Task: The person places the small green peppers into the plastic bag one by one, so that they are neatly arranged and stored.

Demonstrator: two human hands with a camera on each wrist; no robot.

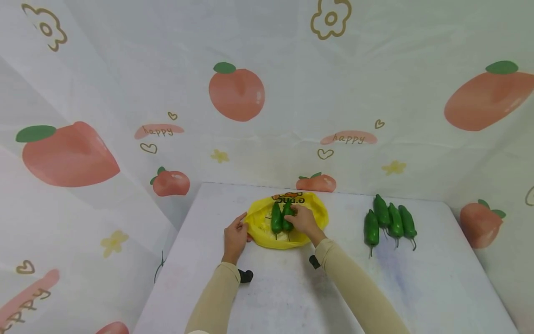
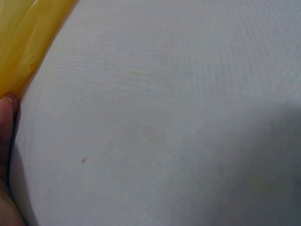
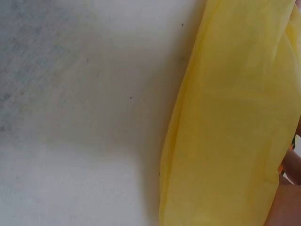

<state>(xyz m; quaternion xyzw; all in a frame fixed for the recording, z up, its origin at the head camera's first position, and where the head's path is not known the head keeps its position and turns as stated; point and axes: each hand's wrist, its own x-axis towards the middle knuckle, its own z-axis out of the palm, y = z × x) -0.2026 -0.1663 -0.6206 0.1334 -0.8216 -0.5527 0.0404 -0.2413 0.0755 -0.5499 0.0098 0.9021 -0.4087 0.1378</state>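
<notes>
A yellow plastic bag (image 1: 258,232) lies spread with its mouth up on the white table in the head view. Two green peppers (image 1: 276,218) lie side by side inside it, stems toward me. My left hand (image 1: 235,239) pinches the bag's left rim; in the left wrist view, only part of that hand (image 2: 5,136) shows, against the yellow film (image 2: 23,42). Reaching over the bag's right side, my right hand (image 1: 306,220) holds the right-hand pepper (image 1: 287,225) with its fingers. The bag's side (image 3: 230,113) covers most of that hand in the right wrist view.
Several more green peppers (image 1: 381,213) lie grouped on the table to the right of the bag. Behind and beside the white table (image 1: 275,297) hangs a pale sheet (image 1: 275,153) printed with peaches. Small black pieces (image 1: 246,276) show beside both forearms.
</notes>
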